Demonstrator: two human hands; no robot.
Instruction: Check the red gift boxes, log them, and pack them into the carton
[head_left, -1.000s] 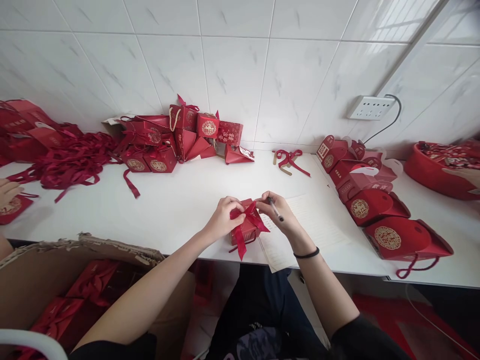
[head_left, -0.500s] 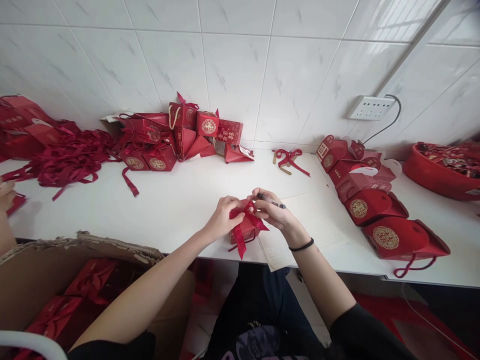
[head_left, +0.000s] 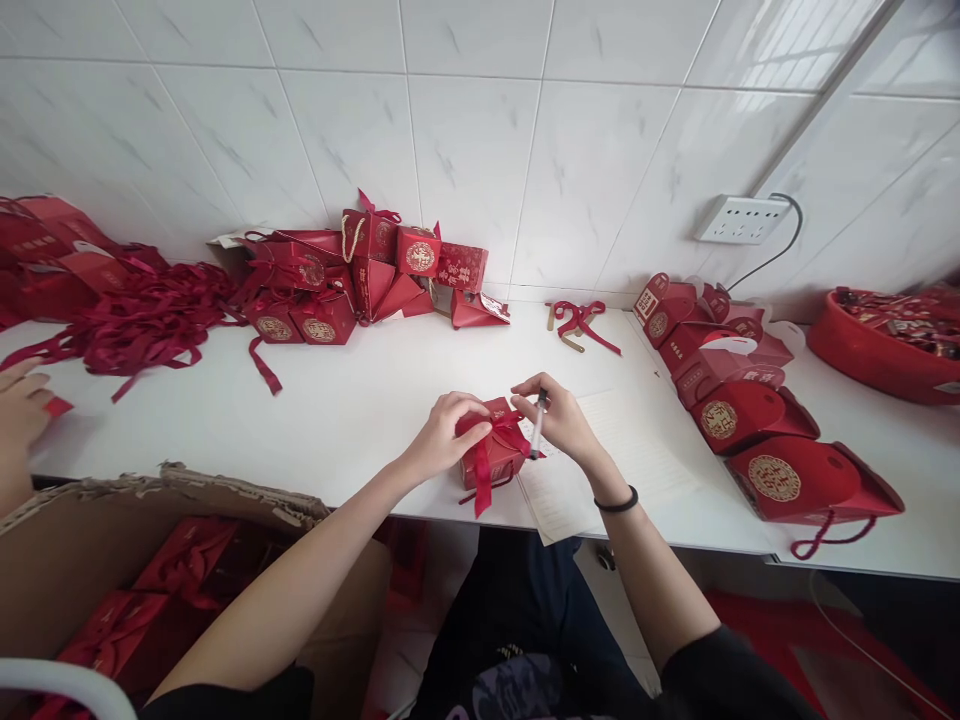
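Observation:
A small red gift box (head_left: 499,475) tied with a red ribbon bow (head_left: 482,462) sits near the front edge of the white table. My left hand (head_left: 450,435) grips its top left side, thumb and fingers around the ribbon knot. Just right of the box, apart from it, my right hand (head_left: 559,420) holds a pen (head_left: 537,425), its tip pointing down. The pen overlaps the ribbon's right tail in view; contact cannot be told. Under my right wrist lie sheets of lined paper (head_left: 637,450).
Red boxes (head_left: 322,328) and a ribbon heap (head_left: 142,320) line the back left. More red boxes (head_left: 814,480) stand right, beside a red basin (head_left: 885,350). A cardboard carton (head_left: 225,485) with boxes stands front left. Another person's hand (head_left: 22,410) is at the left edge.
My right hand has come off the bow and moved slightly right, the pen swinging from sideways to pointing down. My left hand stays on the box. The other person's hand has moved further into view.

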